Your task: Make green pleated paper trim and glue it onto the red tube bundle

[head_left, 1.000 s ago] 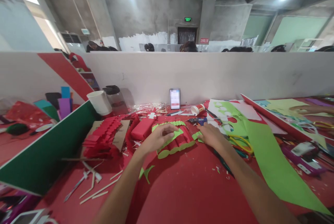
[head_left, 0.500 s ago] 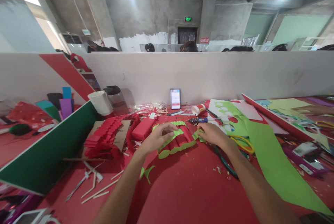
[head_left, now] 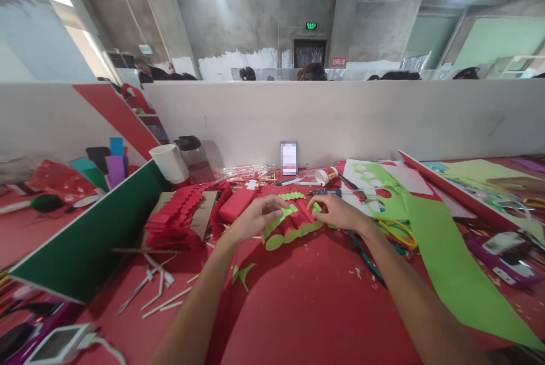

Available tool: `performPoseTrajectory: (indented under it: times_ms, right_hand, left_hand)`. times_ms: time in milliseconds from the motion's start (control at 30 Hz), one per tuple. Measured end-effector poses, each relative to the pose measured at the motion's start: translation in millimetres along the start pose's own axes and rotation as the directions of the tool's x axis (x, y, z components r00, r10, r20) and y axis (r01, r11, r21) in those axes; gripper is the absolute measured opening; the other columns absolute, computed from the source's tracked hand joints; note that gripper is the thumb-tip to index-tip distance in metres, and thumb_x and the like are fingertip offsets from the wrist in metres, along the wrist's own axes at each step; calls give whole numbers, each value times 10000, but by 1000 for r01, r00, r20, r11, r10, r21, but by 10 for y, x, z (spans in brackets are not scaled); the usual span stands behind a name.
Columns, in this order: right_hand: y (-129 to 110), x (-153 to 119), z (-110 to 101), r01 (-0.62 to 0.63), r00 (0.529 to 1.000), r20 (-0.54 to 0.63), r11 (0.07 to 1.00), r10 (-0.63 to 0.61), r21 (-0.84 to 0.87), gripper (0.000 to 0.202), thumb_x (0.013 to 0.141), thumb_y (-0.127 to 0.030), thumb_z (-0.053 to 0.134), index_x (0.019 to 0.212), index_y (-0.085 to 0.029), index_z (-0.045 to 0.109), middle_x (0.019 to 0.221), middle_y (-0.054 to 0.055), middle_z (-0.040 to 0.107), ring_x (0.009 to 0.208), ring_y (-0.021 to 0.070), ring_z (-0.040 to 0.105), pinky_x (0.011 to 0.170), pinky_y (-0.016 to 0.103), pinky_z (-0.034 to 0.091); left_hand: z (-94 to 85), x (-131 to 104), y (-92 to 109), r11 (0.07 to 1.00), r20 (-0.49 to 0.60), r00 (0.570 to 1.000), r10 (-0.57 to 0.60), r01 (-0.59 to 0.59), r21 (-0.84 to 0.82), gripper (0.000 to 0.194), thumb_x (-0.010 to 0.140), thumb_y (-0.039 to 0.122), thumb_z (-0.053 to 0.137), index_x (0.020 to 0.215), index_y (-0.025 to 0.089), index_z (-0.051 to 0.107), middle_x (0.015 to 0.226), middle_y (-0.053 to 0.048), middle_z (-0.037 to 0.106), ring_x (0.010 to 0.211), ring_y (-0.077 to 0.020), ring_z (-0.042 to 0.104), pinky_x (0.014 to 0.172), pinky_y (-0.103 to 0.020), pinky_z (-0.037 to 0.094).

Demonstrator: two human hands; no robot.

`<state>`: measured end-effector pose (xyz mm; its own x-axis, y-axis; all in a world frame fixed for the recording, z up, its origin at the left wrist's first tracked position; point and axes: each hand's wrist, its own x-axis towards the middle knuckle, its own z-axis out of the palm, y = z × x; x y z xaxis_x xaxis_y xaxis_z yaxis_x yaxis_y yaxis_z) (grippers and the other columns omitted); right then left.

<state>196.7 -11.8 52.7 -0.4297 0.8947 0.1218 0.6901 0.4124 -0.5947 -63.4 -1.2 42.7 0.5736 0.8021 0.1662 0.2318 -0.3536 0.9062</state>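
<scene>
A red ridged paper piece with scalloped green edging (head_left: pixel 293 235) lies on the red table in front of me. My left hand (head_left: pixel 259 216) is at its left side, fingers curled and thumb against the green edge, apparently holding it. A light-green strip (head_left: pixel 288 213) lies across the ridges by those fingertips. On the other side, my right hand (head_left: pixel 340 213) pinches a small green paper piece (head_left: pixel 315 209) over the right end of the ridges. Its fingers partly hide that piece.
Left of my hands are a red block (head_left: pixel 237 205), folded red paper strips (head_left: pixel 174 212) and thin wooden sticks (head_left: pixel 164 303). Yellow-handled scissors (head_left: pixel 398 233) and a long green sheet (head_left: pixel 451 274) lie right. A phone (head_left: pixel 289 158) stands against the partition (head_left: pixel 361 121).
My right hand has moved left with the small green piece, from beside the ridged paper to over its right end. My left hand stays at the left side. The view has shifted slightly.
</scene>
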Motion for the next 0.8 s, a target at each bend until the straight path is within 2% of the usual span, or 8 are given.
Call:
performPoseTrajectory:
  times_ms: [100,267,400,467,533,633,733,800]
  right_hand:
    - [12,16,116,34,999,6,997,-34,75,228,795,-262,570,986,-200,679,800,10,660,641,137,537,606,236,390]
    - [10,12,292,98,992,-93,974,-81,203,285,830,-254,540,1107,-207,590,1059,34,643,777,153,588,710,262,446]
    - [-15,-71,336,140,987,-106,970,-121,196,213,864,-230,505,1067,-210,565,1019,31,634,811,156,592,753,272,447]
    - [-17,-132,331,165,984,-96,975,-152,151,150,885,-212,481,968,-203,605,967,33,643,826,162,594,777,280,442]
    - [0,-190,330,184,980,-99,977,-174,107,160,892,-203,485,918,-201,643,973,44,653,884,173,601,828,294,438]
    - [64,-237,361,209,975,-98,975,-202,72,220,862,-220,562,1059,-230,659,1132,56,646,1076,202,571,954,330,409]
    - [143,-218,416,228,971,-80,973,-225,32,437,815,-193,620,1243,-271,585,1290,45,589,1254,227,467,1053,374,351]
    - [173,-175,444,242,968,-80,970,-239,18,479,817,-165,605,1279,-283,562,1321,38,574,1275,226,455,1069,387,344]
  left_hand:
    - [-2,3,-28,1000,-45,999,17,-17,-9,247,854,371,582,993,170,616,882,-39,618,783,-137,564,688,-242,463]
    - [67,18,-27,995,-85,994,63,-56,81,246,876,374,550,919,150,644,835,-37,617,709,-127,545,640,-237,441]
    - [52,-48,59,977,42,995,89,-96,190,259,907,350,500,951,176,686,948,-62,654,841,-168,585,748,-274,466]
    - [-4,-109,92,961,136,987,86,-118,251,249,875,348,558,1046,215,681,1038,-60,652,945,-192,585,845,-302,459]
    - [-66,-170,98,932,216,975,58,-131,338,370,788,335,672,1149,258,646,1143,-59,625,1028,-220,565,894,-323,449]
    - [-120,-228,63,886,238,970,43,-148,440,539,729,249,721,1248,285,579,1252,-66,577,1134,-250,519,956,-351,425]
    - [-122,-230,16,864,227,973,50,-156,479,539,779,193,655,1292,303,531,1311,-52,545,1168,-240,509,973,-352,425]
    - [-122,-201,-5,860,220,973,67,-169,482,507,823,176,593,1306,310,514,1344,-38,526,1196,-227,497,984,-350,428]
